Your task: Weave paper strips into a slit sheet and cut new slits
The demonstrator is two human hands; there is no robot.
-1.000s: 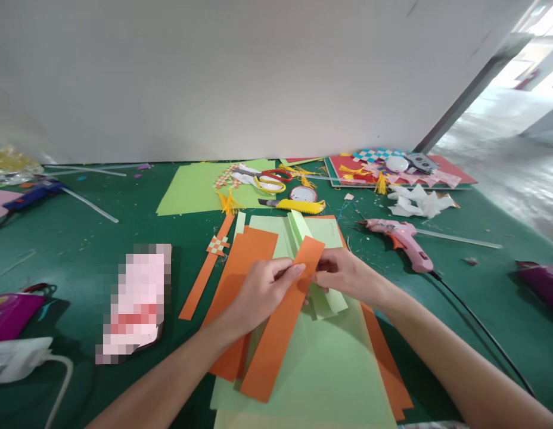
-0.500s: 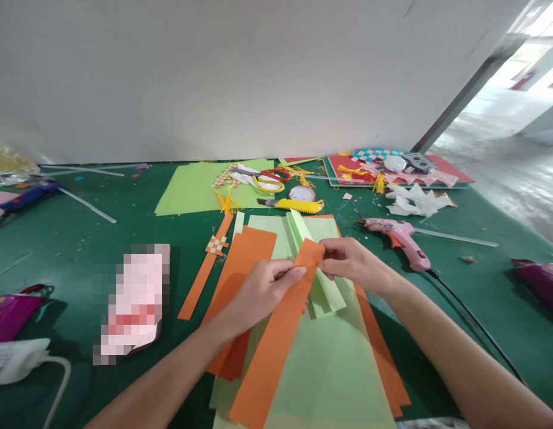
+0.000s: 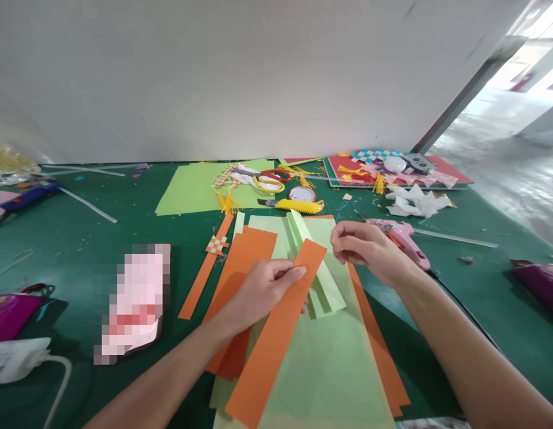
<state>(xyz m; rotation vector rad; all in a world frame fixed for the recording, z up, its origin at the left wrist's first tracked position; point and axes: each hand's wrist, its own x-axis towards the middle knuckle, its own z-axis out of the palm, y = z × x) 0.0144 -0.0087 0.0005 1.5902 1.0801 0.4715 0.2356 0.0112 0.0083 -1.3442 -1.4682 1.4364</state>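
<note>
Orange strip point(image 3: 279, 335) in left hand point(image 3: 262, 292) (bag point(image 3: 11, 165) leftward)

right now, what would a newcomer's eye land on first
The bright orange strip held in the left hand, slanting over pale green sheets, stands out first. Next comes the yellow cutter just beyond those sheets, then the pink glue gun partly behind the right hand.

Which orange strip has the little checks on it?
The narrow strip with the yellow tassel at its far end. The wider strip in the left hand and other orange pieces show none.
</note>
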